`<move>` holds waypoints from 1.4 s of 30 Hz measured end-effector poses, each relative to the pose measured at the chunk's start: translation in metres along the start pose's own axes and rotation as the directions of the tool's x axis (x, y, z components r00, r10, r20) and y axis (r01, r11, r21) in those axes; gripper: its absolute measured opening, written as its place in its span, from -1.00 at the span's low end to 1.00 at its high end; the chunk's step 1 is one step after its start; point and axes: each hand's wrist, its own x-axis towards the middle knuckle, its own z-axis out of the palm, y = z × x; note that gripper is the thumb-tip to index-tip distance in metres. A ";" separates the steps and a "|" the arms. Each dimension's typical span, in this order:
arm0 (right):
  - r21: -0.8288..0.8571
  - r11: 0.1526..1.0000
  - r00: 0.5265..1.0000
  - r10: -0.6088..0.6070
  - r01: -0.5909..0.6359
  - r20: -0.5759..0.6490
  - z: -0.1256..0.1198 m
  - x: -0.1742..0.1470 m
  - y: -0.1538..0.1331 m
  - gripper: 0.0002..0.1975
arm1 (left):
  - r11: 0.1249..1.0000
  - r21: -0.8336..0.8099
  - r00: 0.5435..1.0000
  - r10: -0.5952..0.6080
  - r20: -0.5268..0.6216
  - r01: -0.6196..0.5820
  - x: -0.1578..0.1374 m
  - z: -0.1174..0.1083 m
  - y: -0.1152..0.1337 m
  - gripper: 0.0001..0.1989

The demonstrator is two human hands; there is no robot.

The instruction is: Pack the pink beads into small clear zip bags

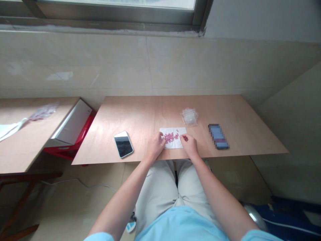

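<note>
A small white sheet (173,145) lies near the front edge of the wooden table, with many small pink beads (169,137) clustered on it and a few looser ones to the right. At the sheet's left edge is my left hand (156,146), fingers curled with thumb and index close together; what lies between them is too small to make out. My right hand (190,146) rests at the right edge, thumb and index pinched beside the beads. Its fingertips hide anything they hold. Behind the sheet sits a pile of clear little plastic bags (190,116).
A phone (123,144) lies left of my hands, and another phone (219,136), its screen blurred out, lies to the right. The wooden table (140,110) meets a tiled wall. Further left, a second table (22,150) stands beside a red stool (82,134) bearing a white box (72,122).
</note>
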 end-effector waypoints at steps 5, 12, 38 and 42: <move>0.199 0.979 0.998 0.036 -0.047 0.058 0.023 0.004 -0.032 -0.76 | 0.999 -0.039 0.999 -0.019 -0.030 0.018 0.000 0.003 -0.004 -0.84; 0.274 0.961 0.981 -0.026 -0.028 0.192 0.037 0.004 -0.043 -0.78 | 0.996 -0.090 1.000 0.006 -0.030 -0.009 0.000 0.004 -0.005 -0.89; -0.199 0.948 0.964 -0.223 0.249 0.144 0.001 -0.009 0.014 -0.82 | 0.997 -0.068 1.000 -0.019 0.012 0.020 0.000 0.004 -0.005 -0.86; -0.187 0.956 0.968 -0.200 0.226 0.149 0.000 -0.009 0.015 -0.83 | 0.997 -0.072 0.999 -0.027 0.017 0.028 0.000 0.003 -0.004 -0.86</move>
